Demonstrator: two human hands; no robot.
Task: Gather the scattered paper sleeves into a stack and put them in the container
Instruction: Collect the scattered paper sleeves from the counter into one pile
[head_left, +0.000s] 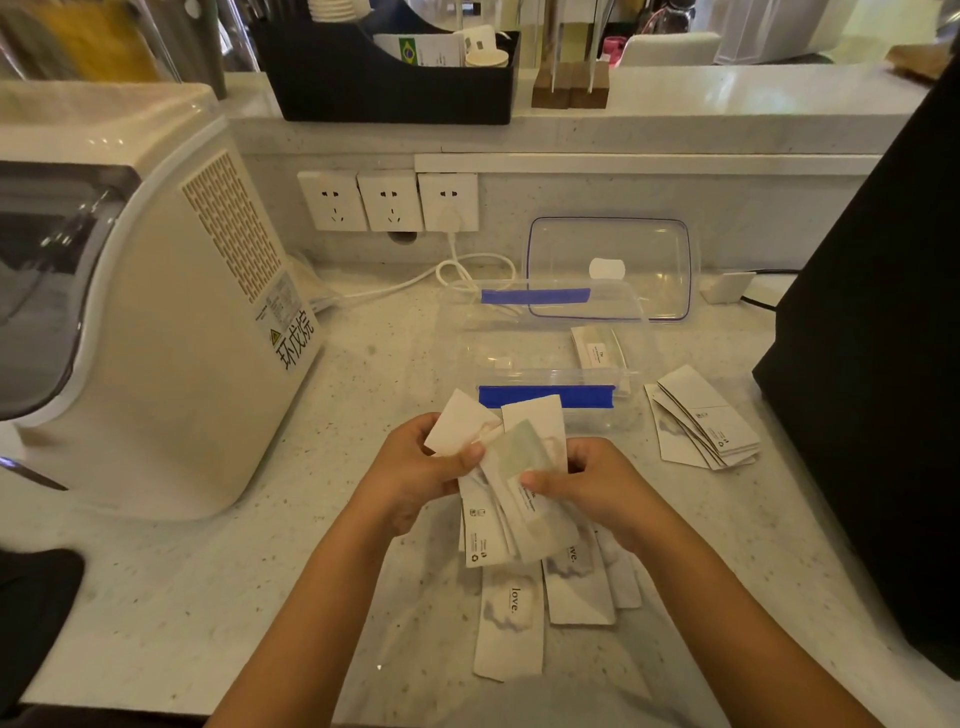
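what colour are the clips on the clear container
Blue clips on the clear container, seen in the head view.

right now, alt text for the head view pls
Both hands, left hand and right hand, hold a fanned bunch of paper sleeves above a pale counter. More sleeves lie below, another pile sits right, beside an open clear container.

Warm, dim indoor light; soft shadows fell under the forearms, counter (156, 597) glare was mild, edges bowed by wide-angle distortion.
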